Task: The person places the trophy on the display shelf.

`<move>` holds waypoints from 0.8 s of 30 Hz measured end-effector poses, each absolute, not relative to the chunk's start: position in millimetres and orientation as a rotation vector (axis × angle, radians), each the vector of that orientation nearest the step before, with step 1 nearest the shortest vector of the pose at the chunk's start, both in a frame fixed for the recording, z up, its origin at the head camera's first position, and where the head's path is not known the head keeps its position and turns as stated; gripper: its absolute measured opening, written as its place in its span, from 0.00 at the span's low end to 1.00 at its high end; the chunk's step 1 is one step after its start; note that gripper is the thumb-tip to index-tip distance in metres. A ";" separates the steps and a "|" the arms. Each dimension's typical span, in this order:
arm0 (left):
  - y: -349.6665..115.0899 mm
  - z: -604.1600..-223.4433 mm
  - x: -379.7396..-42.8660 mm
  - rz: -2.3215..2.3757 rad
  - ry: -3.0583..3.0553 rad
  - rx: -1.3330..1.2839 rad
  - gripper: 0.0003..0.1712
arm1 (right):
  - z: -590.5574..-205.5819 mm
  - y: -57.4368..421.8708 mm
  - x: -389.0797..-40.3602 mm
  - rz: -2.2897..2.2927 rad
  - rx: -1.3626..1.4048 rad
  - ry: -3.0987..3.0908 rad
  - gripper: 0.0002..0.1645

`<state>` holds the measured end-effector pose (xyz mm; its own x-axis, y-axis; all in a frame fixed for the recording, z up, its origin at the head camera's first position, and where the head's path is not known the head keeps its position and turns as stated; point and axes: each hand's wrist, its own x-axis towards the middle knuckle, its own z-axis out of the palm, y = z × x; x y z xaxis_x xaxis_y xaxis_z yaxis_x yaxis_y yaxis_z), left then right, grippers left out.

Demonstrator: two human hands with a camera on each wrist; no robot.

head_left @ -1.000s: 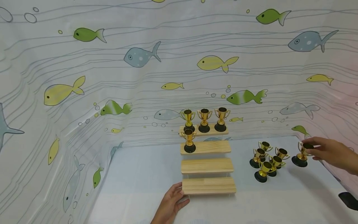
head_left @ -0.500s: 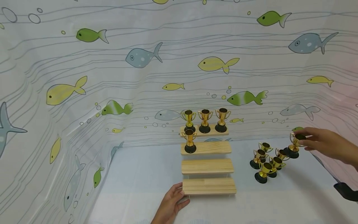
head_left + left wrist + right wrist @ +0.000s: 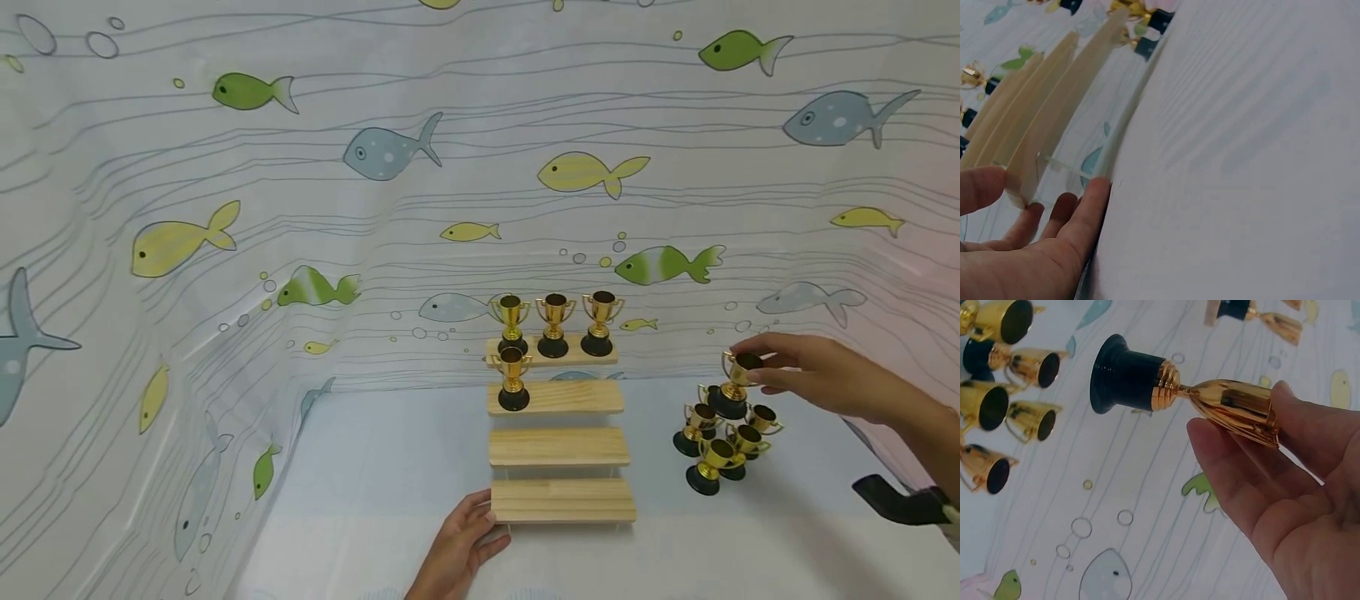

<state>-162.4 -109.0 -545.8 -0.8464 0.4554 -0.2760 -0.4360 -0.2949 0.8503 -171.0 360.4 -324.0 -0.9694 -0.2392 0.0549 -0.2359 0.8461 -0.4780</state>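
Observation:
My right hand (image 3: 832,377) pinches a small gold trophy cup (image 3: 1229,403) by its cup, thumb and fingers on opposite sides. Its black base points down in the head view, raised just over a cluster of several similar trophies (image 3: 718,455) on the table. With my left hand (image 3: 456,540) I hold the front left corner of a four-step wooden display stand (image 3: 562,502). In the left wrist view the thumb and fingers (image 3: 1025,225) close about the end of the lowest board. Three trophies (image 3: 554,321) line the top step, and another trophy (image 3: 513,379) stands at the left of the second.
A fish-patterned white cloth (image 3: 465,192) hangs behind and at both sides of the pale table surface (image 3: 360,467). A black strap-like piece (image 3: 896,502) hangs below the right wrist at the right edge.
My right hand has carried the trophy leftward and up, from the right of the cluster to above it. The left hand stays at the stand's corner.

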 end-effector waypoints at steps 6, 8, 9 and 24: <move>-107.2 -545.7 -162.7 2.156 1.419 0.022 0.35 | -322.1 343.9 -178.1 -0.791 -0.431 2.991 0.21; -106.8 -546.1 -162.3 2.162 1.414 0.022 0.35 | -321.2 338.4 -181.1 -0.808 -0.462 2.977 0.20; -107.1 -546.3 -161.9 2.161 1.410 0.024 0.35 | -320.8 335.6 -182.8 -0.813 -0.470 2.970 0.21; -107.6 -546.6 -160.3 2.163 1.422 -0.002 0.36 | -314.0 300.5 -207.1 -0.962 -0.655 2.845 0.23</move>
